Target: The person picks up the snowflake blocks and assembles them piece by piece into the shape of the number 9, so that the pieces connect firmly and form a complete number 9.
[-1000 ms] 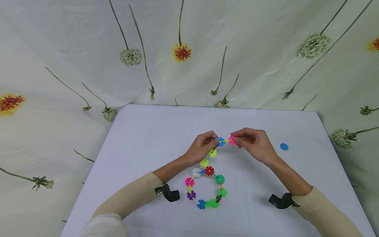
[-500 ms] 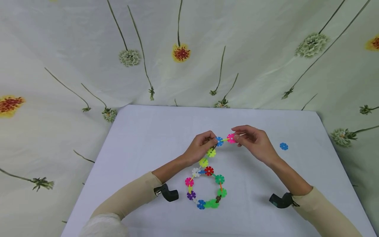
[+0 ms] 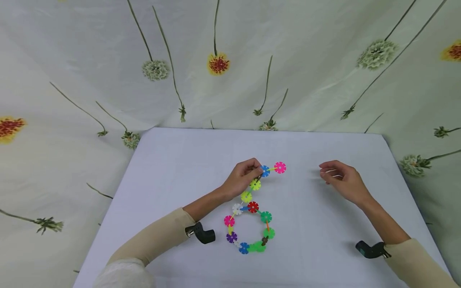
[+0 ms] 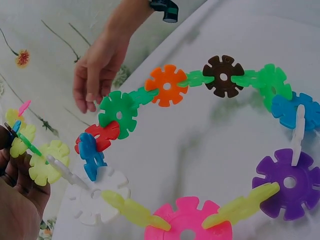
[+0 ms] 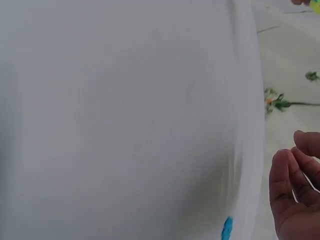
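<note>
A chain of notched plastic flower discs (image 4: pixel 167 86) in many colours forms a closed ring with a short tail. With thumb and fingers, my left hand (image 3: pixel 242 179) pinches the tail beside a blue disc (image 3: pixel 265 171). Beyond it a pink disc (image 3: pixel 280 167) sticks out to the right on a thin yellow link. Below those fingers, two yellow discs (image 3: pixel 246 197) lead down to the ring. My right hand (image 3: pixel 343 180) hovers over the right part of the table, fingers loosely bent, holding nothing. A loose blue disc (image 5: pixel 227 228) appears in the right wrist view; the head view hides it behind that hand.
The white tabletop (image 3: pixel 180 164) spreads under everything. Behind and beside it hangs a pale cloth (image 3: pixel 245 92) printed with flowers and stems. Black wrist cameras (image 3: pixel 372 250) are strapped on both forearms.
My right hand has let go of the pink disc and moved right, over where the loose blue disc lay. The left hand keeps its pinch almost in place.
</note>
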A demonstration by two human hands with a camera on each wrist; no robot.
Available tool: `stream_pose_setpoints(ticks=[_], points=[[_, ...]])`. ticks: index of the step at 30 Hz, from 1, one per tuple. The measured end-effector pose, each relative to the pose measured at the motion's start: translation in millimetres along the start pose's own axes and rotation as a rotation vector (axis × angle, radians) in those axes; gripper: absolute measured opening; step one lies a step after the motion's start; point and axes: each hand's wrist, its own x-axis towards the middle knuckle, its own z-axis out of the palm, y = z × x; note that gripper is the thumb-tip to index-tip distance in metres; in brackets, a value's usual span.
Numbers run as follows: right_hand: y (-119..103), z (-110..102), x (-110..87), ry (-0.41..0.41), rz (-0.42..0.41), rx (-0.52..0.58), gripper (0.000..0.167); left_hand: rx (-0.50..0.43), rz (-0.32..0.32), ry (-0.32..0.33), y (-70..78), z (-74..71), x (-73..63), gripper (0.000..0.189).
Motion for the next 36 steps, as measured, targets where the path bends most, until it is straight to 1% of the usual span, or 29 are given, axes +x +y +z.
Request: stream_pose_setpoints(ticks=[2, 5, 9, 12, 15, 19, 21, 27, 36], points=[[14.8, -8.9, -2.8, -0.007, 0.045, -0.092, 0.037, 0.002, -0.001, 0.0, 0.2, 0.0, -0.5, 0.017], [36.1, -22.5, -4.2, -0.014, 0.089, -0.205, 0.04, 0.004, 0.002, 0.0, 0.9, 0.0, -0.9, 0.017], [56.4, -34.2, -1.7, 0.007, 0.125, -0.257, 0.044, 0.002, 0.006, 0.001, 1.2, 0.0, -0.4, 0.017], [64.7, -35.7, 1.7, 0.017, 0.141, -0.271, 0.043, 0.0, 0.004, 0.0, 1.5, 0.2, -0.4, 0.016], [68.5, -35.0, 5.0, 0.014, 0.149, -0.28, 0.039, -0.003, 0.003, 0.0, 1.5, 0.5, -0.5, 0.017], [68.0, -34.1, 7.7, 0.011, 0.158, -0.292, 0.037, -0.001, 0.001, 0.0, 1.0, 0.6, -0.6, 0.017], [66.6, -33.4, 7.7, 0.027, 0.158, -0.291, 0.036, -0.003, -0.002, 0.0, 0.5, 0.5, -0.7, 0.017], [61.6, -31.6, 5.0, 0.109, 0.105, -0.294, 0.027, -0.006, 0.0, -0.006, 1.0, 0.5, -1.5, 0.017], [62.8, -27.5, 6.4, 0.138, 0.063, -0.271, 0.021, 0.004, -0.005, -0.005, 2.3, -0.6, -2.7, 0.017]])
